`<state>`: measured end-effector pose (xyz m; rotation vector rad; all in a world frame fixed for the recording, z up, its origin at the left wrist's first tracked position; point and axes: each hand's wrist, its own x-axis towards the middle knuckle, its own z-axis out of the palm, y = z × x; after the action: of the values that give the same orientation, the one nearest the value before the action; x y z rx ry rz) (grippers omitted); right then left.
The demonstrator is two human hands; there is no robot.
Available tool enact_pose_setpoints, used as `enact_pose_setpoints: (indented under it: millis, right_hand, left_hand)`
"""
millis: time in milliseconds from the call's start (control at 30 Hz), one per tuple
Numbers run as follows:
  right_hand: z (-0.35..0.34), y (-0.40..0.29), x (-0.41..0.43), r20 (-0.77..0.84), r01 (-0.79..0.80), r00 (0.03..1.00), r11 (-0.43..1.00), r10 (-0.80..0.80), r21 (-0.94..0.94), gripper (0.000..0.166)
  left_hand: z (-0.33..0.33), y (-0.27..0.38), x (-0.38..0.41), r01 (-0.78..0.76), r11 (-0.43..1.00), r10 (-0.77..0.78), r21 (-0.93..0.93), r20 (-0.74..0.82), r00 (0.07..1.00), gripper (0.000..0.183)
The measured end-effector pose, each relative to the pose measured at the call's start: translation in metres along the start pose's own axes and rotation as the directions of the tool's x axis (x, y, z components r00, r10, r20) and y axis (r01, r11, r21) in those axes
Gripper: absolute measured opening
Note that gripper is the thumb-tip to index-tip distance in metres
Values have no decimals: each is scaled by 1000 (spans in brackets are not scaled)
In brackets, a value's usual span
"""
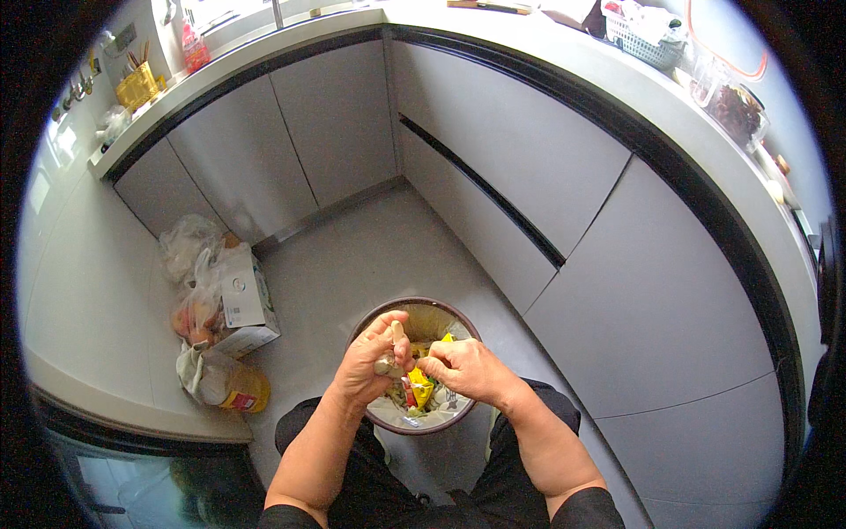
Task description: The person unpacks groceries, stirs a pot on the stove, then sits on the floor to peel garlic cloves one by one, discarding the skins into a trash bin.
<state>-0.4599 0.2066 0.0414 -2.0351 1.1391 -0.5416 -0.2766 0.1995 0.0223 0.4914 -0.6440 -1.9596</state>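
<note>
My left hand (pixel 365 364) is above the bin, its fingers curled around a pale, lumpy piece of food (pixel 385 364), perhaps a garlic bulb. A small tan, rounded piece (pixel 396 332) sticks up among those fingers; its kind is unclear. Close by on the right, my right hand (pixel 470 371) has thumb and fingertips drawn together, and whether anything is pinched there is hidden. Below both hands stands a round trash bin (pixel 423 432) with a dark rim and a pale liner. Inside lie a yellow and red wrapper (pixel 419 387) and vegetable scraps.
On the left floor are a white carton (pixel 246 297), plastic bags with reddish round produce (pixel 195 320) and a yellow oil bottle (pixel 246 390). Grey cabinets (pixel 502 145) line two sides. The counter (pixel 595 59) above bears a basket (pixel 644 40) and a clear container (pixel 733 112).
</note>
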Motion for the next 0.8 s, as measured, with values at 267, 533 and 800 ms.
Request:
enact_pose_setpoints:
  millis: [267, 533, 800]
  right_hand:
    - [8, -8, 6, -426, 177, 900, 970, -91, 168, 12]
    - [8, 1, 5, -363, 153, 925, 984, -111, 89, 12]
    - [20, -3, 11, -484, 106, 873, 991, -50, 88, 11]
  left_hand:
    - [-2, -8, 1, 105, 969, -97, 222, -48, 994, 14]
    - [-8, -11, 1, 149, 940, -136, 308, -63, 989, 12]
    - [-4, -32, 1, -90, 854, 179, 512, -127, 976, 13]
